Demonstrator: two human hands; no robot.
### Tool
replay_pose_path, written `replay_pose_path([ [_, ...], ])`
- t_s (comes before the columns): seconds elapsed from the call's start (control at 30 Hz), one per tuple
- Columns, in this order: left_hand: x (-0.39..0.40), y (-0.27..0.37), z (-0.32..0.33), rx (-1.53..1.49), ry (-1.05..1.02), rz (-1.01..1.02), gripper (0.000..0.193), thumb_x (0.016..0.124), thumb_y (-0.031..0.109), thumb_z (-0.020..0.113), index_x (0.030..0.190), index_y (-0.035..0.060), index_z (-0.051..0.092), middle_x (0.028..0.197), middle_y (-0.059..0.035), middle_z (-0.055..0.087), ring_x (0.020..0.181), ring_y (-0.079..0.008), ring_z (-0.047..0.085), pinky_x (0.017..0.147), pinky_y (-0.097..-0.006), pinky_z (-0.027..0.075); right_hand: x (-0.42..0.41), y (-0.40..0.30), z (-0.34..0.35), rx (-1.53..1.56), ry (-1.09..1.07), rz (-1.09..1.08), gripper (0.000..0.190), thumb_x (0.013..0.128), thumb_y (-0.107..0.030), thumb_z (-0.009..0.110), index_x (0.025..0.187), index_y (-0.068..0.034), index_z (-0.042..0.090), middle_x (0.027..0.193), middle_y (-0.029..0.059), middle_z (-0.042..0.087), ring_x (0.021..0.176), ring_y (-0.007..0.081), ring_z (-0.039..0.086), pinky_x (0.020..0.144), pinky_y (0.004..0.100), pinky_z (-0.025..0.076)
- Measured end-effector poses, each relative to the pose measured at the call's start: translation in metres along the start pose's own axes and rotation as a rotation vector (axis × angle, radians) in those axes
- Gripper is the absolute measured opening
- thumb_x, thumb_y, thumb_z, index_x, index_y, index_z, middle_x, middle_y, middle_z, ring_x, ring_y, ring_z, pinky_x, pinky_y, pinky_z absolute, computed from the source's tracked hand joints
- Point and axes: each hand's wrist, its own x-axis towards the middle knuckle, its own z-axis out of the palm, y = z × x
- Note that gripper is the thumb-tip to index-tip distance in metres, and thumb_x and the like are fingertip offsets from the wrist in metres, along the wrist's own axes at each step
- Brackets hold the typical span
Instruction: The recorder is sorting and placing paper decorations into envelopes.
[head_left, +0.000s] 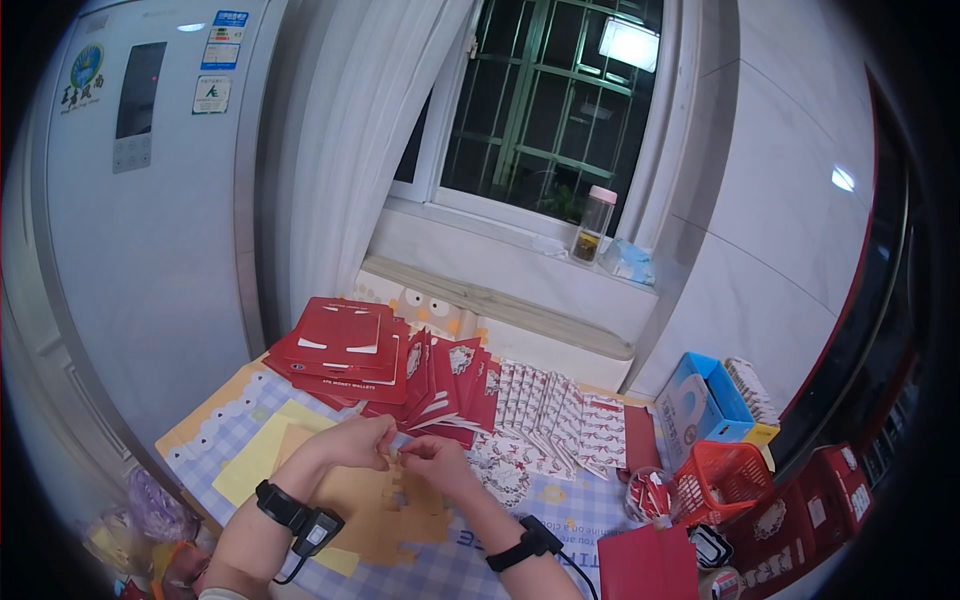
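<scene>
My left hand (364, 444) and my right hand (441, 463) meet fingertip to fingertip above a fanned stack of brown kraft paper pieces (349, 510). A tiny pale bit shows between the fingertips; whether either hand grips it or the paper edge cannot be made out. Yellow paper sheets (244, 469) lie under the kraft pieces on the left. Just beyond my hands, red folded card wallets (442, 382) lie in an overlapping row. To their right, white patterned cards or envelopes (540, 409) are fanned out. Both wrists wear black straps with cabled devices.
Red printed packaging cards (341, 352) are piled at the back left. A blue box (701, 405), an orange plastic basket (720, 484) and a clear tub of small red pieces (649, 495) stand right. Red card (649, 566) sits at the front right. A checked cloth (551, 517) covers the table.
</scene>
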Motion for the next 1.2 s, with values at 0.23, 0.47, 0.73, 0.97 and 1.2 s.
replay_pose_path([
  [0.23, 0.007, -0.016, 0.004, 0.327, -0.087, 0.007, 0.021, 0.061, 0.016, 0.062, 0.082, 0.0113, 0.062, 0.08, -0.0064, 0.06, 0.084, -0.0243, 0.057, 0.076, -0.0353, 0.04, 0.003, -0.03, -0.041, 0.167, 0.134, -0.039, 0.016, 0.074, -0.007, 0.06, 0.089, 0.0, 0.061, 0.078, 0.0039, 0.063, 0.071, 0.0072, 0.057, 0.065, 0.0205, 0.046],
  [0.47, 0.011, 0.005, 0.005, 0.465, 0.019, 0.152, 0.022, 0.068, 0.021, 0.059, 0.087, 0.0126, 0.062, 0.088, -0.0062, 0.059, 0.085, -0.0241, 0.056, 0.073, -0.0322, 0.043, -0.026, -0.084, -0.098, -0.318, 0.27, -0.09, 0.015, 0.07, -0.012, 0.063, 0.083, -0.005, 0.061, 0.072, 0.0026, 0.062, 0.064, 0.0073, 0.056, 0.062, 0.021, 0.046],
  [0.73, 0.066, 0.056, 0.068, 0.557, -0.162, 0.338, 0.038, 0.073, 0.036, 0.057, 0.096, 0.0054, 0.056, 0.089, -0.0109, 0.058, 0.087, -0.0279, 0.056, 0.073, -0.0374, 0.044, -0.076, -0.013, -0.13, -0.224, 0.386, -0.115, 0.009, 0.072, -0.004, 0.06, 0.081, -0.001, 0.058, 0.071, 0.0003, 0.059, 0.062, 0.0028, 0.05, 0.058, 0.0172, 0.042],
  [0.97, 0.074, 0.075, 0.117, 0.686, 0.056, 0.506, 0.039, 0.073, 0.039, 0.056, 0.089, 0.0032, 0.055, 0.084, -0.0106, 0.059, 0.083, -0.0255, 0.057, 0.07, -0.0367, 0.043, -0.086, 0.036, -0.125, 0.029, 0.505, -0.143, 0.009, 0.071, -0.003, 0.063, 0.079, 0.0, 0.059, 0.065, -0.0022, 0.056, 0.057, 0.0012, 0.046, 0.055, 0.0155, 0.04],
  [1.2, 0.078, 0.069, 0.124, 0.772, 0.089, 0.631, 0.029, 0.074, 0.034, 0.055, 0.078, 0.0057, 0.056, 0.063, -0.0067, 0.058, 0.057, -0.0239, 0.059, 0.054, -0.0345, 0.046, -0.086, 0.028, -0.118, -0.027, 0.503, -0.172, 0.008, 0.074, -0.003, 0.061, 0.081, -0.001, 0.059, 0.068, -0.0035, 0.056, 0.059, 0.0006, 0.046, 0.055, 0.0148, 0.039],
])
